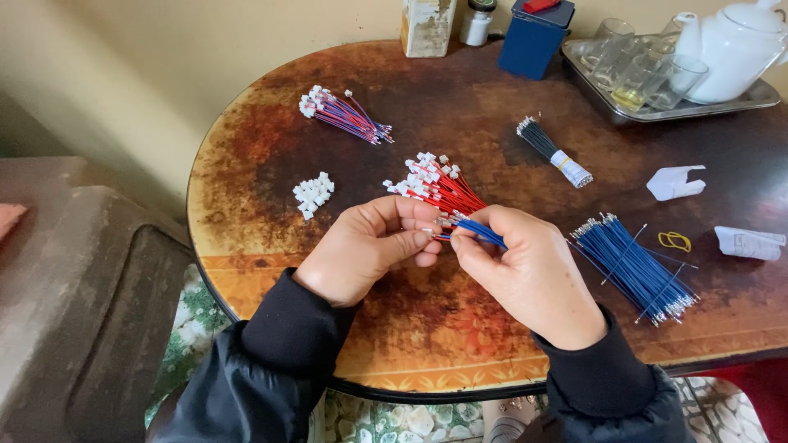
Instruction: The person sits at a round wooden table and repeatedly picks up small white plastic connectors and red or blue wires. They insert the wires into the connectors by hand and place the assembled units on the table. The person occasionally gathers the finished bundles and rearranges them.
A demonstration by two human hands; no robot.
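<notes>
Nearest the camera, two black padded sleeves lead up to the person's hands, which meet over the middle of the round, rust-brown patterned desk (271, 139). The right hand (525, 275) pinches a thin blue insulated wire (484, 234) between thumb and forefinger; the wire's long axis runs from the knuckles up and to the left, its free tip aimed at the left hand (369, 246). There the fingers (410, 240) are curled together and appear to be clamped on a small white plastic connector at the meeting point, though the piece is too small and too covered to be sure. The two hands are touching or nearly so, with the wire tip lying just to the right of the left fingertips, so the left hand is the nearer one to the connector. Directly behind the hands lies a fanned bunch of red wires with white connector ends (435, 184), touching the gap between them. To the right sits a loose bundle of blue wires with bare metal tips (636, 267), and to the left a little heap of white plastic connectors (313, 194). Farther back rest a finished red-and-blue wire bundle (345, 112), a banded bundle of dark wires (550, 149), and a metal tray with glasses and a white teapot (763, 94).
</notes>
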